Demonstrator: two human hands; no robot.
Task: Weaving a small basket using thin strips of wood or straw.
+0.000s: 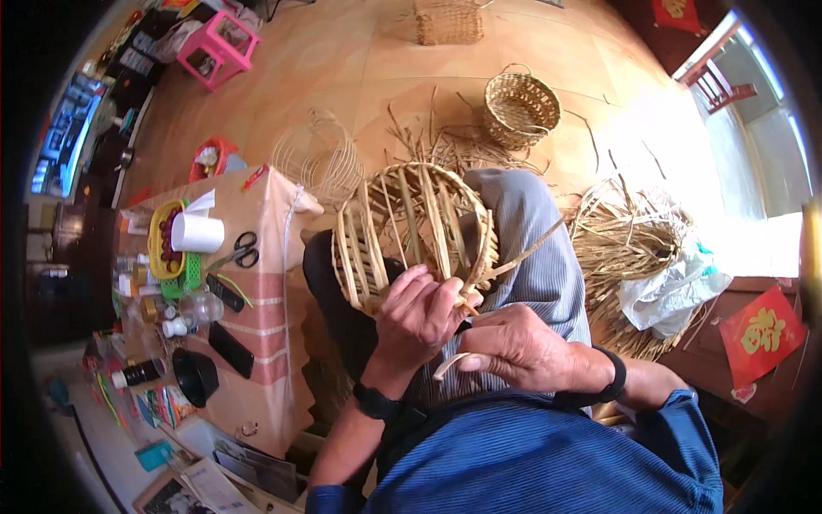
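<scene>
A half-woven round basket (350, 248) with upright slats rests on my lap, its open side facing away from me. Around the near part of its rim, my left hand (417, 313) is closed with the fingers bent. Just to the right, my right hand (524, 347) is closed on a flat pale strip (449, 367), whose end sticks out by the thumb. A long loose strip (531, 248) juts from the basket's right side. My fingers hide where the strip meets the rim.
A finished small basket (522, 107) and a wire-like frame (318, 163) stand on the floor ahead. Bundled dry strips (629, 236) lie at right with a plastic bag (672, 291). The left table (265, 390) carries scissors (246, 249), a paper roll (197, 233) and a phone (230, 349).
</scene>
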